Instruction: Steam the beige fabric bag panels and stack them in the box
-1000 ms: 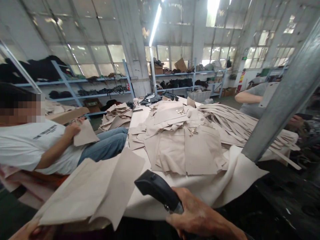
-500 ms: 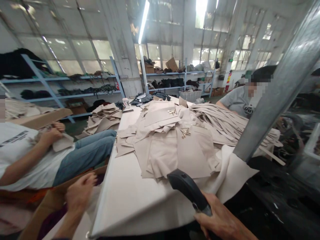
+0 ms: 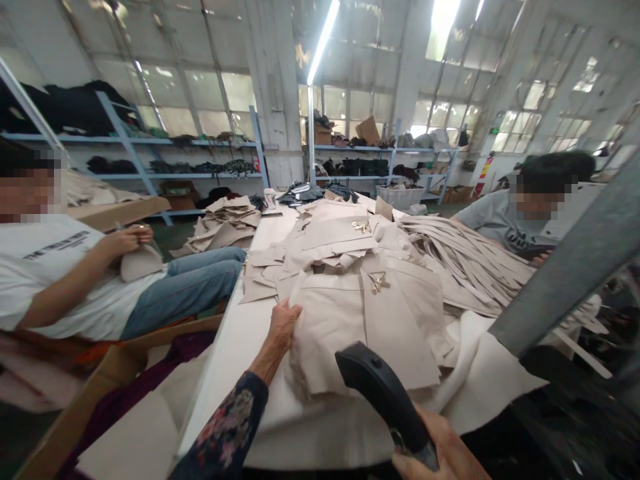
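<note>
My left hand (image 3: 281, 331) grips the left edge of a beige fabric piece (image 3: 330, 313) at the front of the pile on the white table (image 3: 235, 333). Its fingers are partly hidden by the cloth. My right hand (image 3: 440, 443) is wrapped round a black handheld tool (image 3: 383, 393) at the bottom of the view. The tool's rounded head lies over the front edge of the fabric. Small gold-coloured metal fittings (image 3: 379, 283) rest on the beige piece, and more lie on the stack behind.
A slanting metal post (image 3: 570, 260) stands at the right, beside long beige strips (image 3: 465, 253). A seated person (image 3: 60, 273) is at the left, another person (image 3: 495, 213) at the right. A cardboard box (image 3: 65, 427) with cloth sits at lower left.
My left hand has moved from beside the table up and right onto the fabric and taken hold of its edge. The front piece has shifted slightly. My right hand still holds the black tool.
</note>
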